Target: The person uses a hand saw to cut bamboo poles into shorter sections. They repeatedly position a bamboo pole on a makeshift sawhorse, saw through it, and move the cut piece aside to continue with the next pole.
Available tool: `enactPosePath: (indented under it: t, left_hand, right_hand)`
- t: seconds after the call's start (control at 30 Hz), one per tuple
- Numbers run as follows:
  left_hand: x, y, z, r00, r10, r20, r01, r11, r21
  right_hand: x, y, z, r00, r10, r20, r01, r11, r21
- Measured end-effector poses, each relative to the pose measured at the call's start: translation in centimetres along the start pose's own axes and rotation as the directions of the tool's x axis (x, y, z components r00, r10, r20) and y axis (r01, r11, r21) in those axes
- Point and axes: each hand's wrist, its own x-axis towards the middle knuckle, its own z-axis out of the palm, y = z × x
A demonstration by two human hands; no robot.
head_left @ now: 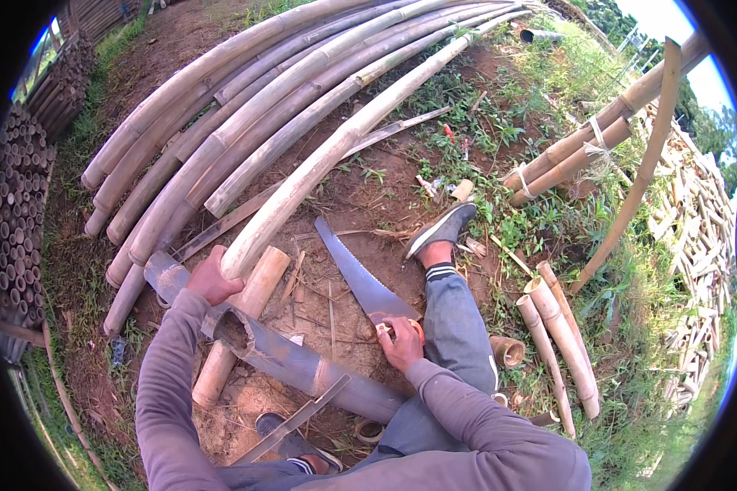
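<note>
My left hand (212,280) is closed on the near end of a long pale bamboo pole (327,155), which runs away toward the far right. In my right hand (401,344) is the orange handle of a handsaw (354,266). Its grey toothed blade points away and to the left, apart from the bamboo. A thick grey bamboo trunk (295,360) with a hollow opening lies in front of me, reaching toward my legs. Beneath it, crosswise, lies a short pale bamboo piece (258,288). A flat narrow strip (307,413) rests across the trunk near my left foot.
Several long bamboo poles (213,143) lie side by side at the far left. Cut bamboo lengths (558,335) and a short ring (508,350) lie right of my leg. Tied poles (577,151) lean at the right. Bamboo stacks (16,213) stand far left.
</note>
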Motion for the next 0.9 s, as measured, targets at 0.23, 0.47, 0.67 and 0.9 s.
enactPosePath:
  t: [0.23,0.47,0.67,0.9]
  left_hand:
    - [-18.7,-1.2,-3.1,0.939,0.064,0.337,0.121,0.856,-0.502]
    - [-43.2,-13.6,-4.9,0.795,-0.561,0.23,0.515,0.825,0.233]
    - [-64.4,-22.5,-1.8,0.381,-0.917,-0.122,0.855,0.298,0.425]
    - [-50.7,-11.0,0.9,0.747,-0.154,-0.647,0.522,0.739,0.427]
  right_hand:
    - [3.0,-0.8,-0.4,0.998,0.061,-0.016,-0.059,0.993,0.106]
    - [14.2,-9.5,-2.9,0.95,0.287,0.127,-0.274,0.562,0.781]
    - [17.1,-20.5,2.9,0.857,0.168,0.488,-0.475,-0.112,0.873]
    - [-2.5,-36.1,11.4,0.541,-0.037,0.84,-0.837,0.081,0.542]
